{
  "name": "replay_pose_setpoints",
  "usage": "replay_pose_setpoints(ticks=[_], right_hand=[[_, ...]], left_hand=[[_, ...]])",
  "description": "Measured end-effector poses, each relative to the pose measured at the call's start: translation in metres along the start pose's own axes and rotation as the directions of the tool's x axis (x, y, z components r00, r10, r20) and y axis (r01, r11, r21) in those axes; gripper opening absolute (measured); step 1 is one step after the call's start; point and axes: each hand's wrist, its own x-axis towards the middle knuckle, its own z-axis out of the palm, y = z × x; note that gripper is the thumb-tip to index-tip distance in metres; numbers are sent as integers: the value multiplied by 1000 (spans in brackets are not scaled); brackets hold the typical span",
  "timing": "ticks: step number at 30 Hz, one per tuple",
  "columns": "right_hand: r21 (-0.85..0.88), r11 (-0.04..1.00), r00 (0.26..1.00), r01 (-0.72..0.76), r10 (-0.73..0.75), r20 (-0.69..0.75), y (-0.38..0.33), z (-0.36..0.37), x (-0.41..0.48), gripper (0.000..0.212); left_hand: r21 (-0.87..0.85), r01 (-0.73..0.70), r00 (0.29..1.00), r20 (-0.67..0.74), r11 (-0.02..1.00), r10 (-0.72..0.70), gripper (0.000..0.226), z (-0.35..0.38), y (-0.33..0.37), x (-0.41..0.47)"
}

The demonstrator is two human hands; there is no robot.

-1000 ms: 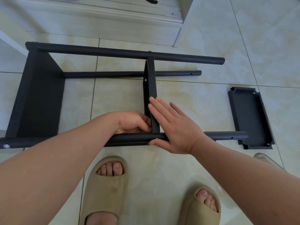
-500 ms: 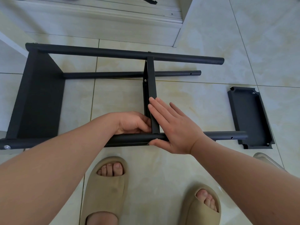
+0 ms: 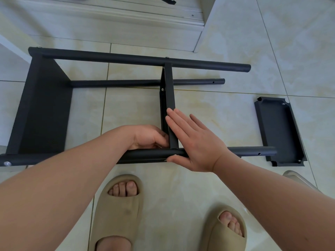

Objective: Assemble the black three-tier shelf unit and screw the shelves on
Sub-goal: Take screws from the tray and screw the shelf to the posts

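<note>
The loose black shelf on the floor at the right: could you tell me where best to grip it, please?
I would pinch the long right-hand rim of the loose shelf, coming from the right and above, thumb inside. It lies flat with its hollow side up, so the raised lip is exposed there, whereas the end of the near pole crowds its left rim.

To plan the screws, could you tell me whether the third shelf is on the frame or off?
Off: the third shelf lies flat on the floor by the near pole's free end, unattached.
</note>
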Motion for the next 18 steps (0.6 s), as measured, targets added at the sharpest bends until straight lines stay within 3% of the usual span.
replay_pose_setpoints(ticks=[7,11,18], right_hand=[[-3,1000,1000,-2,2,11,-1,-1,0,98],[9,1000,1000,-2,2,3,-1,-1,0,98],[2,1000,1000,-4,4,16,-1,-1,0,99]], left_hand=[[-114,-9,999,40,993,13,26,0,-1,2],[-71,47,998,52,996,-43,15,1,1,2],[-41,-12,1000,13,999,13,22,-3,-4,4]])
